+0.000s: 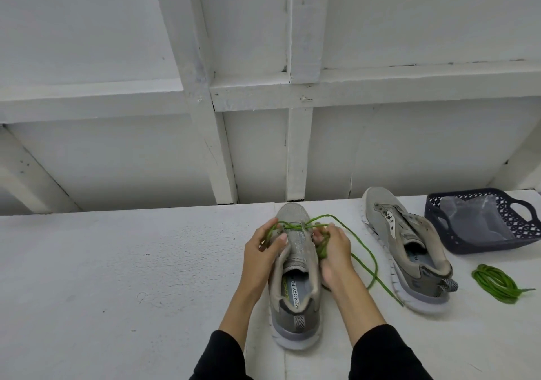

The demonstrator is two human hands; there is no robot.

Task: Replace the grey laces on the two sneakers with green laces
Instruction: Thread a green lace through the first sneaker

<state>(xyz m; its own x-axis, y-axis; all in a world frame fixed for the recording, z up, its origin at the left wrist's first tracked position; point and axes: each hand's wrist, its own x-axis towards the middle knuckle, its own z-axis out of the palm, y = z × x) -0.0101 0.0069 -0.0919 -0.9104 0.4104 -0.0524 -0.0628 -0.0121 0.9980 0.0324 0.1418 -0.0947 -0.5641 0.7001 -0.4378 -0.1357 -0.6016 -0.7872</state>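
A grey sneaker (294,303) stands on the white table, toe pointing away from me. A green lace (364,252) crosses its lowest eyelets and trails off to the right in a long loop. My left hand (262,252) pinches one end of the lace at the shoe's left side. My right hand (333,255) grips a bunched part of the lace on the right side. A second grey sneaker (407,248) lies to the right with no lace in it. A coiled green lace (496,287) rests further right.
A dark blue plastic basket (448,239) with a clear bag inside sits at the far right of the table (117,277). A white panelled wall rises directly behind the table.
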